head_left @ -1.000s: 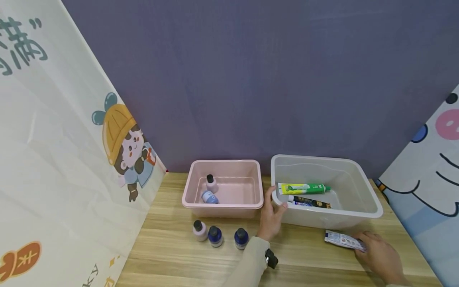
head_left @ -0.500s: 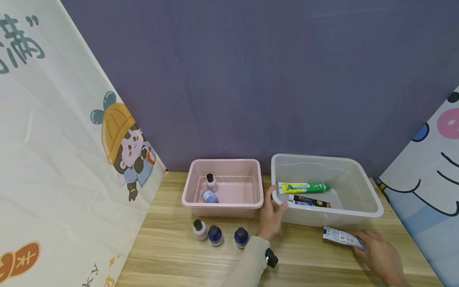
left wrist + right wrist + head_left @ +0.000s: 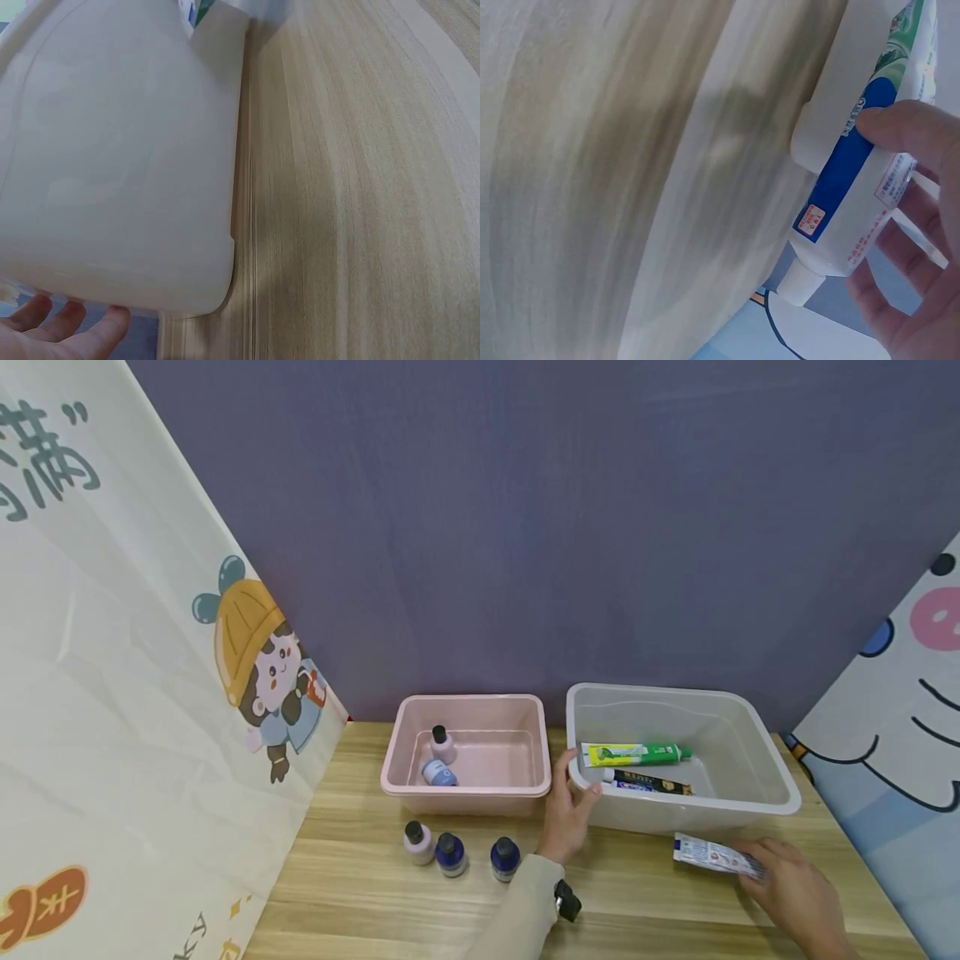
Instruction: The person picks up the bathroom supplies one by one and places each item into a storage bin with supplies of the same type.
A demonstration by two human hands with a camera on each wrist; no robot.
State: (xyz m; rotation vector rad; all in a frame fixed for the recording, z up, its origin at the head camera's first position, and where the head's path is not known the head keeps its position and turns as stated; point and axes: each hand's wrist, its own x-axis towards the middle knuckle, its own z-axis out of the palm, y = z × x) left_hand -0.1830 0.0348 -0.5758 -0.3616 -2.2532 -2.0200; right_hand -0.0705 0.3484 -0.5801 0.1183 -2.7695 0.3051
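Note:
My right hand [image 3: 798,889] pinches a toothpaste tube [image 3: 711,855] in front of the grey-white bin [image 3: 682,817]. In the right wrist view this toothpaste tube [image 3: 847,176] is white, blue and green with a white cap, and the thumb presses on its blue band. My left hand [image 3: 566,817] holds the bin's front left corner. Fingers [image 3: 105,334] touch the bin's side in the left wrist view. Inside the bin lie a green and yellow toothpaste tube [image 3: 632,754], a black tube [image 3: 656,782] and a partly hidden blue one [image 3: 630,786].
A pink bin [image 3: 468,792] stands to the left, with two small bottles inside. Before it on the wooden table [image 3: 360,893] are a pale bottle [image 3: 418,842] and two dark blue bottles [image 3: 450,855]. A purple-grey partition [image 3: 480,543] rises behind both bins.
My right hand has raised the toothpaste tube slightly and brought it a little left, nearer the bin's front wall. The left hand stays at the bin's corner.

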